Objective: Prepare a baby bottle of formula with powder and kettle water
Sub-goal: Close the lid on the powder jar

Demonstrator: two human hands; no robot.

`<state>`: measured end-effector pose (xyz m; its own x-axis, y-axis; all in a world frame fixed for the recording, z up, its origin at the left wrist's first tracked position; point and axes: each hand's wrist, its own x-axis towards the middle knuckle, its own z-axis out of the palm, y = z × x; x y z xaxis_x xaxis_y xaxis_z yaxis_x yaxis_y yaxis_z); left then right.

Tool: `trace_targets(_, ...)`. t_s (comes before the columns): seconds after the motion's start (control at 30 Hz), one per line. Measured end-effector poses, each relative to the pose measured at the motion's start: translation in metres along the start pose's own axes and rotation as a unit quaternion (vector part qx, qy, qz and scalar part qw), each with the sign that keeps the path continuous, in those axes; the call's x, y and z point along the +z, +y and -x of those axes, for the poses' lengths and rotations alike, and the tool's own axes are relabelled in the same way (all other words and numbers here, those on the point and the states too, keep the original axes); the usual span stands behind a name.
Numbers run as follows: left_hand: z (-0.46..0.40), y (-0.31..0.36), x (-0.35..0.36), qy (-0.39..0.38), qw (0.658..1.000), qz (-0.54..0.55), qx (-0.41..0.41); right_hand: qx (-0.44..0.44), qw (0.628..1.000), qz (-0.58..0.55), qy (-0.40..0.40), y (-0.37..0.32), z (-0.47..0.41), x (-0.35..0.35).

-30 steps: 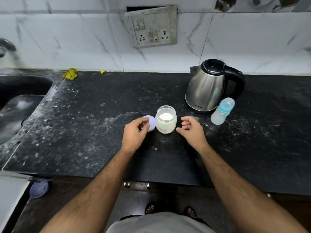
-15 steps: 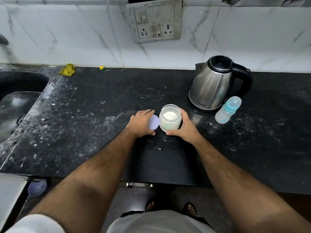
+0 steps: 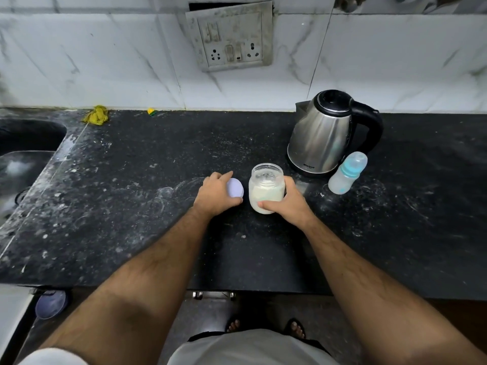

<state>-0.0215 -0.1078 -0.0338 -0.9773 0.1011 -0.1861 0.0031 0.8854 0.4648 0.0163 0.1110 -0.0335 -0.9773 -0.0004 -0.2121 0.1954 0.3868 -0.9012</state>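
Note:
A lidless glass jar (image 3: pixel 266 189) about half full of white formula powder stands on the black counter (image 3: pixel 131 206) at the centre. My right hand (image 3: pixel 288 204) is wrapped around it from the right. Just left of the jar, my left hand (image 3: pixel 216 193) rests over its pale lilac lid (image 3: pixel 235 188), fingers curled on it; the lid lies on the counter. A steel kettle (image 3: pixel 321 138) with a black handle stands behind and to the right. A baby bottle (image 3: pixel 347 173) with a blue collar and clear cap stands beside the kettle.
A sink (image 3: pixel 23 154) is set into the counter at the left. A yellow rag (image 3: pixel 96 115) and a small yellow scrap (image 3: pixel 151 111) lie by the tiled wall. A socket plate (image 3: pixel 230 38) hangs on the wall above. The counter's front edge is near my waist.
My right hand came in from beside the jar and closed around it. My left hand went from holding the lid by its edge to lying flat over it on the counter.

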Motion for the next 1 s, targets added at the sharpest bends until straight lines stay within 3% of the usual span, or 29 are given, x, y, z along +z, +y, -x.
trace_targets(0.1, 0.001, 0.012, -0.007, 0.028, 0.971, 0.233, -0.047, 0.013, 0.997, -0.077, -0.010, 0.000, 0.004, -0.014)
trace_targets(0.23, 0.007, 0.042, -0.027, 0.030, 0.852, 0.514, -0.096, 0.011, 0.985, -0.161, -0.058, -0.001, 0.011, -0.034)
trace_targets(0.53, 0.014, 0.106, -0.052, 0.031, 0.697, 0.716, -0.027, 0.011, 0.965, -0.238, -0.109, -0.008, 0.040, -0.054)
trace_targets(0.6, 0.015, 0.118, -0.052, 0.027, 0.691, 0.722, -0.007, -0.004, 0.963, -0.244, -0.115, -0.009, 0.045, -0.055)
trace_targets(0.77, 0.022, 0.136, -0.044, -0.004, 0.714, 0.700, 0.022, -0.033, 0.961, -0.250, -0.113, -0.018, 0.047, -0.059)
trace_targets(0.9, 0.032, 0.140, -0.038, -0.016, 0.757, 0.653, 0.022, -0.040, 0.961, -0.254, -0.098, -0.025, 0.047, -0.063)
trace_targets(1.0, 0.035, 0.141, -0.036, -0.013, 0.771, 0.637, 0.019, -0.037, 0.962, -0.252, -0.100, -0.030, 0.049, -0.065)
